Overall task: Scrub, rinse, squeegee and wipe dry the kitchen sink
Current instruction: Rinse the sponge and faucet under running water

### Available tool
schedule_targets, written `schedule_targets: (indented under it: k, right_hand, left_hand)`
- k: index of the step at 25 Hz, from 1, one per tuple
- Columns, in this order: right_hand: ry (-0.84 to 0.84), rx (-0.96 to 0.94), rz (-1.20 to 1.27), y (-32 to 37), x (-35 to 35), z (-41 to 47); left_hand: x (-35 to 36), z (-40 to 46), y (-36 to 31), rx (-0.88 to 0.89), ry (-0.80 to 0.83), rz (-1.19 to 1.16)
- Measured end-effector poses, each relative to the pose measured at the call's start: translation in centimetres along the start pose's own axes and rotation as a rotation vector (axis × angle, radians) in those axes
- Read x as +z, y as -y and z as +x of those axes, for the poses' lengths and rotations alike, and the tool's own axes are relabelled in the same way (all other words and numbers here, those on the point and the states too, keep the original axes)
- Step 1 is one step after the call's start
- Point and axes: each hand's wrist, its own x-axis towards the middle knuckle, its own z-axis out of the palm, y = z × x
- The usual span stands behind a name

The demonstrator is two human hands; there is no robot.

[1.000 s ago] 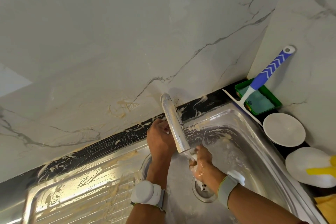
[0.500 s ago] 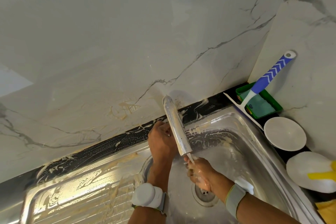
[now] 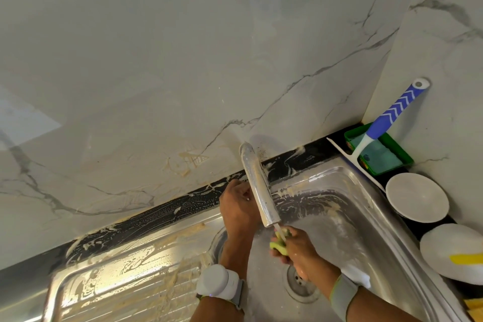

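Now the right hand [image 3: 295,246] grips a yellow-green sponge [image 3: 279,245] under the faucet [image 3: 257,187] stream, where a moment ago only bare fingers showed; the left hand [image 3: 239,204] curls behind the spout, apparently on the tap. Rinsing looks begun, though suds coat the sink [image 3: 366,217]; the squeegee [image 3: 376,133] waits untouched.

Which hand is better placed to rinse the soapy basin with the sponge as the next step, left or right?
Right, most likely. The right hand already grips the yellow-green sponge under the faucet stream, directly above the soapy sink basin. The left hand is behind the faucet at its base.
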Motion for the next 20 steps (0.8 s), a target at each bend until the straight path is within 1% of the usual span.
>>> schedule_targets:
  k: [1,3,5,7,10,11,14,16,18,20]
  right_hand:
    - [-0.038,-0.038,-0.057,-0.2,-0.2,-0.3]
    - [-0.102,-0.057,-0.084,0.0,-0.2,-0.8]
    - [-0.122,-0.057,0.004,1.0,0.2,-0.9]
    - [-0.057,0.005,0.075,1.8,0.7,-1.3]
    - [0.121,0.154,0.155,2.3,0.8,-0.9]
    - [0.144,0.163,0.166,2.3,0.8,-0.5]
    - [0.126,0.102,0.202,2.3,0.6,-0.5]
    - [0.134,0.087,0.311,2.4,0.3,-1.0]
    - [0.166,0.096,0.384,2.1,-0.2,-1.4]
    - [0.174,0.118,0.378,2.0,-0.7,-1.2]
  left_hand:
    - [-0.2,-0.1,-0.3,-0.012,0.010,-0.006]
    - [-0.3,-0.1,-0.7,-0.016,0.027,0.017]
    - [-0.1,-0.1,-0.4,0.008,0.030,0.028]
    - [-0.1,-0.2,0.0,0.036,0.026,-0.008]
    - [-0.2,-0.3,0.0,0.061,0.018,-0.052]
    - [-0.1,-0.2,0.0,0.071,0.023,-0.046]
    - [-0.3,0.0,0.0,0.067,0.036,-0.022]
    - [-0.3,0.0,0.4,0.051,0.049,-0.027]
    - [-0.3,-0.2,0.5,0.064,0.060,-0.042]
    - [-0.3,-0.2,0.3,0.074,0.042,-0.064]
